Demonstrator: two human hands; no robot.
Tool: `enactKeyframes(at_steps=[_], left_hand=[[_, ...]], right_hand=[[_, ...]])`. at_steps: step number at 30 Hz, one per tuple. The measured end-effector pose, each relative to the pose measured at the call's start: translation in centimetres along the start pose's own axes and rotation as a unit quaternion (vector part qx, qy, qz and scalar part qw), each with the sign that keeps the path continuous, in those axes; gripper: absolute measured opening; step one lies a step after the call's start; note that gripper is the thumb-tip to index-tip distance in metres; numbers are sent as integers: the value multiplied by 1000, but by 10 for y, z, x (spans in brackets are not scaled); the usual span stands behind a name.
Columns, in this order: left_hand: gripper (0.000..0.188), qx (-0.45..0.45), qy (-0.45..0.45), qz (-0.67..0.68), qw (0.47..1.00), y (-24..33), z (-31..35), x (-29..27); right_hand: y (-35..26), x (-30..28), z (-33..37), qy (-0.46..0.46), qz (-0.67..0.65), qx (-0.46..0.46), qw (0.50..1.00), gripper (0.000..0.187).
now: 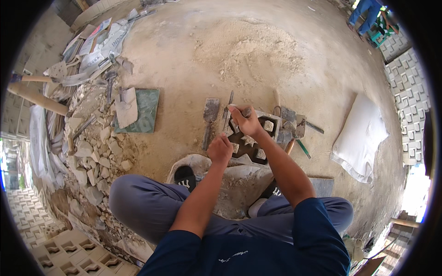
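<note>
In front of my crossed legs is a pale ventilation block (273, 120) with dark openings and a star-shaped middle. My right hand (247, 122) is closed over its upper left part, gripping a tool whose dark end shows above the fist. My left hand (220, 150) is closed at the block's left edge, its fingertips pressed together; what they hold, if anything, is hidden. A thin metal strip (228, 108) runs along that edge between the two hands. Left of the block lies a flat trowel-like tool (211, 112), apart from both hands.
Hand tools (290, 124) lie against the block's right side. A white sack (361, 138) rests farther right. Sandy powder (253, 48) is heaped ahead. Rubble (94, 156), a green board (148, 112) and a wooden-handled tool (39, 97) are leftward. Another person (366, 16) is far right.
</note>
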State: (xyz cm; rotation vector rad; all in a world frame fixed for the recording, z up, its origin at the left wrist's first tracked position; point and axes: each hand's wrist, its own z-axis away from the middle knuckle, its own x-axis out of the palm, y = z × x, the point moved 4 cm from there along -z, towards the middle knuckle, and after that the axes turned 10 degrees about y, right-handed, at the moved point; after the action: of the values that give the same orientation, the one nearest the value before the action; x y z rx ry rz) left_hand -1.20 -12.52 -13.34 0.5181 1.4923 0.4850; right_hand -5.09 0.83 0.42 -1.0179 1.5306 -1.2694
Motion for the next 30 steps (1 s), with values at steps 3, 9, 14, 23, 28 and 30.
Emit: enactKeyframes(at_steps=[3, 9, 14, 23, 28, 30], left_hand=[[47, 4, 60, 2, 998, -11, 6, -8], [48, 34, 72, -24, 997, -12, 6, -7], [47, 5, 30, -5, 1000, -1, 7, -6], [42, 12, 64, 21, 998, -4, 11, -12], [47, -47, 110, 88, 989, -8, 7, 0], [52, -58, 151, 90, 983, -22, -3, -4]], right_hand=[[-24, -3, 22, 73, -108, 16, 991, 43], [-22, 13, 36, 38, 57, -55, 996, 46], [-11, 3, 39, 71, 25, -68, 995, 43], [-27, -2, 52, 101, -61, -30, 993, 50], [-1, -1, 53, 132, 3, -33, 991, 52], [-20, 6, 58, 191, -68, -49, 978, 50]])
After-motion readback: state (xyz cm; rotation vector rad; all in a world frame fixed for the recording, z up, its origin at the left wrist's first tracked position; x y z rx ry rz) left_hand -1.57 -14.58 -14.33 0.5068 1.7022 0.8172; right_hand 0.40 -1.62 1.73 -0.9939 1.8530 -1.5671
